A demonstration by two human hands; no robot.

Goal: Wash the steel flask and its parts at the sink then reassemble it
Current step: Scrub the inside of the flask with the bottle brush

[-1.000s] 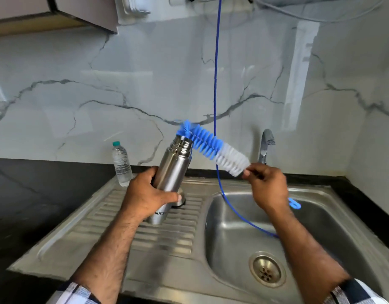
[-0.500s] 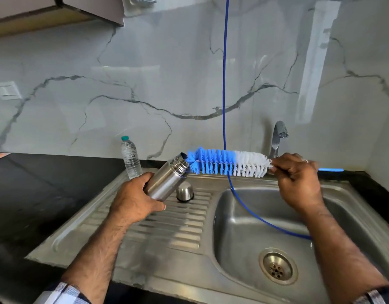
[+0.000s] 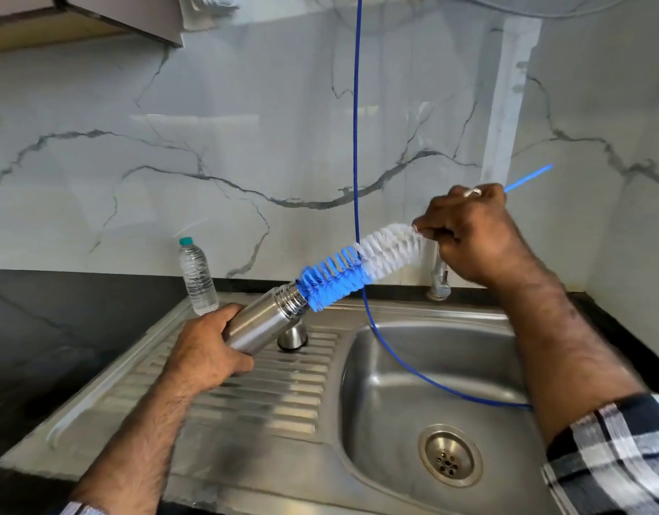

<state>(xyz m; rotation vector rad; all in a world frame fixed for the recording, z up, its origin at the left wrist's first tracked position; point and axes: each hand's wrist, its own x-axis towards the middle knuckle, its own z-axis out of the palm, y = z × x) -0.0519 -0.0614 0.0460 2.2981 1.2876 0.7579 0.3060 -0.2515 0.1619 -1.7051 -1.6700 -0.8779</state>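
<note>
My left hand point(image 3: 205, 351) grips the steel flask point(image 3: 265, 321) around its body, tilted with the open threaded mouth pointing up and right over the drainboard. My right hand point(image 3: 469, 232) grips the handle of a bottle brush point(image 3: 357, 267) with blue and white bristles. The brush's blue tip sits at the flask's mouth; how far it is inside I cannot tell. The blue handle end sticks out past my right hand. A small steel cap point(image 3: 292, 338) stands on the drainboard just behind the flask.
The steel sink point(image 3: 395, 384) with its drain point(image 3: 449, 455) lies to the right, the ribbed drainboard point(image 3: 268, 395) to the left. A blue hose point(image 3: 356, 143) hangs down into the basin. A plastic water bottle point(image 3: 197, 276) stands at the back; the tap point(image 3: 440, 280) is behind my right hand.
The brush has swung from level to slanting up to the right, as my right hand rose. Its blue tip now meets the flask's mouth. The flask stays tilted in my left hand.
</note>
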